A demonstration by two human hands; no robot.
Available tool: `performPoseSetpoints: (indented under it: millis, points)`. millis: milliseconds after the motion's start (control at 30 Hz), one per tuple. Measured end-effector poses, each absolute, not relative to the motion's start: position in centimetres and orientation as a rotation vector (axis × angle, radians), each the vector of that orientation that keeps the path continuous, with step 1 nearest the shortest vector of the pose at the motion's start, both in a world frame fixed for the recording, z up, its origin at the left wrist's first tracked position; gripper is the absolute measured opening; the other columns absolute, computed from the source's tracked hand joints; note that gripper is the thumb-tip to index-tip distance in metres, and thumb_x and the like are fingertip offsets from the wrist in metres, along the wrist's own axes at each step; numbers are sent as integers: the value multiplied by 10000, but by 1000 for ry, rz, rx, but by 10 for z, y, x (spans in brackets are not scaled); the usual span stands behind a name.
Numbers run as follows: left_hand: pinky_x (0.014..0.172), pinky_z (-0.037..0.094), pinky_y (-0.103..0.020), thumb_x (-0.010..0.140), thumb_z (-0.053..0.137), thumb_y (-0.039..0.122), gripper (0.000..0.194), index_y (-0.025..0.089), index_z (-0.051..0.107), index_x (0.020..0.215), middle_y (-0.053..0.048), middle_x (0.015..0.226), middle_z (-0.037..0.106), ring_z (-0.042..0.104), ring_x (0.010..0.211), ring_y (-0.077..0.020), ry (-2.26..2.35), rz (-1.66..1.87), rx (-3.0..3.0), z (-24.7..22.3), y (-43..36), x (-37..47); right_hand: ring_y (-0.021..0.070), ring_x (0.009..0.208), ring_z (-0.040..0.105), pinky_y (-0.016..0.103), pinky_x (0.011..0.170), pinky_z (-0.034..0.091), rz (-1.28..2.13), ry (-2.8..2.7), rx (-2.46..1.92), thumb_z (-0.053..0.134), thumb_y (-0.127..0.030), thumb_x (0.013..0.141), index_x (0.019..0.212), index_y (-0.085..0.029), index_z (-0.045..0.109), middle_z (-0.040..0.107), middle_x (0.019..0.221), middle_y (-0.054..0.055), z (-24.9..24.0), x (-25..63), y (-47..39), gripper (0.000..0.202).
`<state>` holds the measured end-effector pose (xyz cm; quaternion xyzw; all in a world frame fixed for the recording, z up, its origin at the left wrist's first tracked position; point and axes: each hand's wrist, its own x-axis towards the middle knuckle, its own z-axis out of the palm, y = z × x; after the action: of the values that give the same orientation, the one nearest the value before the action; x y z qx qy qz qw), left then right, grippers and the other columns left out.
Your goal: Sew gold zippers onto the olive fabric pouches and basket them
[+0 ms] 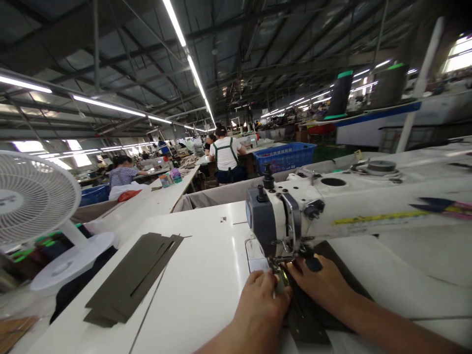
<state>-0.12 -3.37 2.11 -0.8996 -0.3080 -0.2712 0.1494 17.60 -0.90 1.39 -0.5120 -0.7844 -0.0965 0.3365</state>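
Note:
A white sewing machine (275, 211) stands on the right, its needle area low over the tabletop. A zipper (284, 276) with gold-coloured teeth runs under the presser foot along a dark olive fabric panel (308, 327). My left hand (263, 300) is closed on the zipper's left edge, fingers bent just in front of the foot. On the other side, my right hand (320, 280) grips the panel beside the zipper, its fingertips partly hidden behind the machine head. A stack of dark olive fabric pieces (129, 280) lies to the left.
A white fan (70, 241) stands at the left edge. Scissors (442, 205) rest on the machine arm. Thread cones (339, 96) sit on a rack at upper right. Beyond the table are a blue crate (285, 155) and people (225, 153) seated at other tables.

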Motion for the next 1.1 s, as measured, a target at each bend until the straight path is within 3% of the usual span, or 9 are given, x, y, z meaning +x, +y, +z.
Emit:
performPoseSetpoints:
  millis: [100,200,267,433,567,800,1100]
  points:
    - [787,522,-327,885,491,206,121,179,581,961,-69,891,641,629,848,-188,-889,-774,-2658,20,-39,-3,185,838,654,273,707,532,-336,-2193,-1109,460,-203,836,947,-180,656,691,924,78,21,184,-36,226]
    - [740,534,-290,913,434,186,150,170,583,908,-66,887,666,648,811,-168,-829,-817,-2662,14,-44,-2,201,1032,594,281,843,513,-483,-2360,-797,551,-321,804,1135,-134,588,626,1140,99,24,191,-62,382]
    - [698,543,-286,920,414,165,176,149,584,878,-51,864,677,658,766,-162,-780,-875,-2626,12,-46,0,199,1042,590,274,865,506,-524,-2380,-739,569,-348,790,1132,-109,589,621,1143,112,26,193,-70,417]
    - [730,552,-276,924,389,106,242,130,589,790,-45,826,687,663,729,-139,-722,-958,-2546,17,-47,3,206,1034,596,273,861,512,-582,-2428,-772,465,-99,665,1065,-56,633,615,1139,124,24,191,-67,436]
    - [753,555,-281,922,397,91,235,126,597,803,-63,848,687,666,767,-145,-724,-918,-2582,24,-47,2,210,1056,583,282,873,506,-545,-2445,-788,419,-74,592,1085,-47,629,603,1155,132,19,190,-63,537]
    - [709,557,-288,955,331,109,322,117,586,759,-54,785,674,660,709,-145,-679,-1000,-2577,33,-37,6,213,1067,575,284,897,490,-438,-2386,-822,410,-74,622,1085,-45,635,598,1164,126,18,188,-56,515]
    - [765,543,-299,936,386,124,246,145,607,829,-47,828,678,664,749,-140,-763,-907,-2562,26,-39,-2,171,964,629,234,832,521,-547,-2326,-717,379,-82,817,996,-115,672,670,1037,90,15,187,-52,345]
